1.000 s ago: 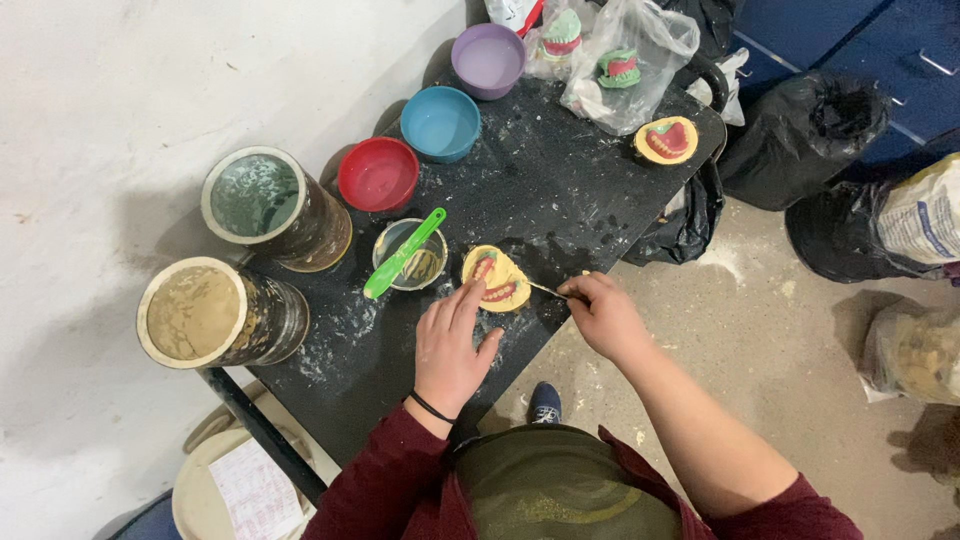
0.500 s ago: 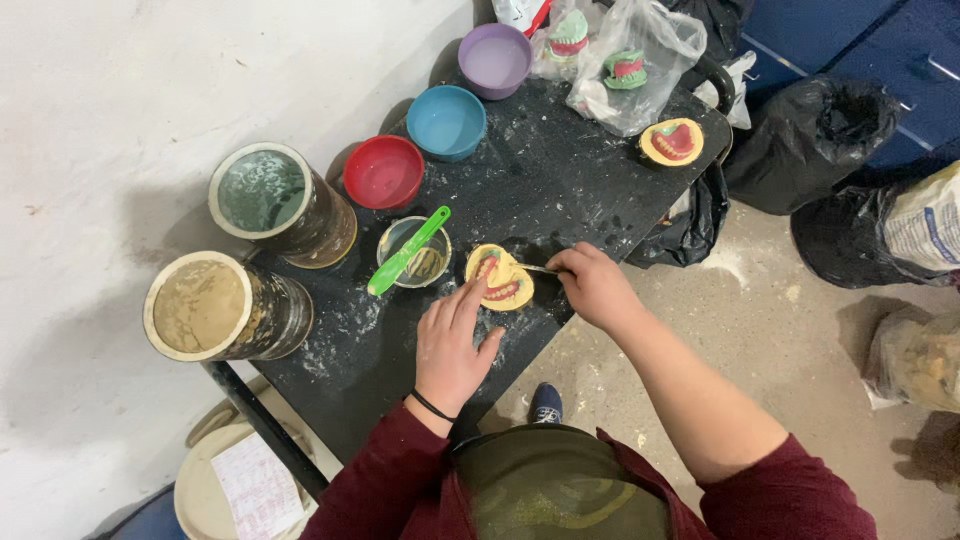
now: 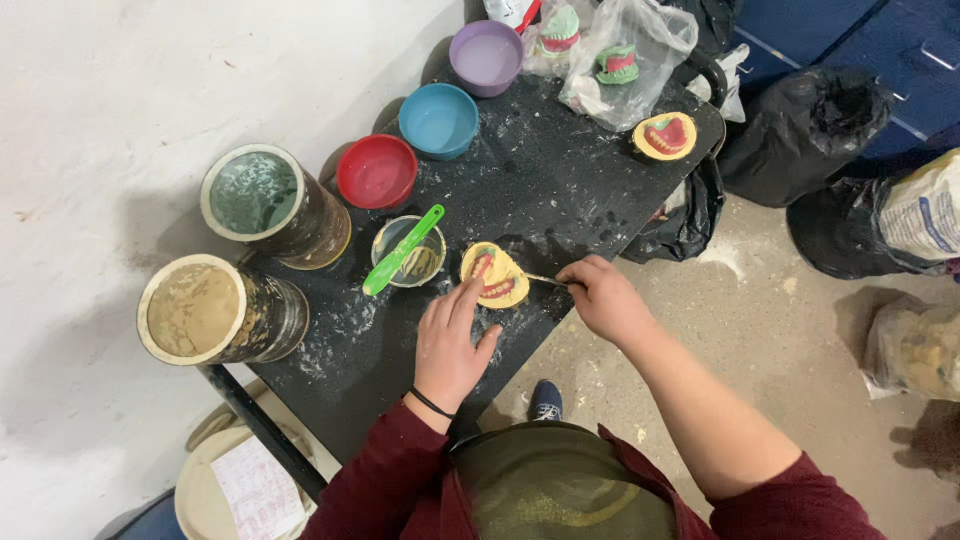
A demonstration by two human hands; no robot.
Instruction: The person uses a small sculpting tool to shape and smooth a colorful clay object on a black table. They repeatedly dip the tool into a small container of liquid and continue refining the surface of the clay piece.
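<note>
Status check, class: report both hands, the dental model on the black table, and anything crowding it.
Left hand steadies yellow dental model. Right hand holds thin metal tool against it. Small bowl with green spatula close beside.

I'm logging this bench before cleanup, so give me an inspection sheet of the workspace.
Surface: black table, dusted with white powder.
Job's things: yellow dental cast with pink gums, steadied by the left hand; right hand holds a thin metal tool against it.
Clutter: red bowl, blue bowl, purple bowl, two powder tubs, small cup with green spatula, second cast, bagged casts.
Grippers: both hands busy.
Cables: nothing seen.
Surroundings: black sacks, dusty floor.
</note>
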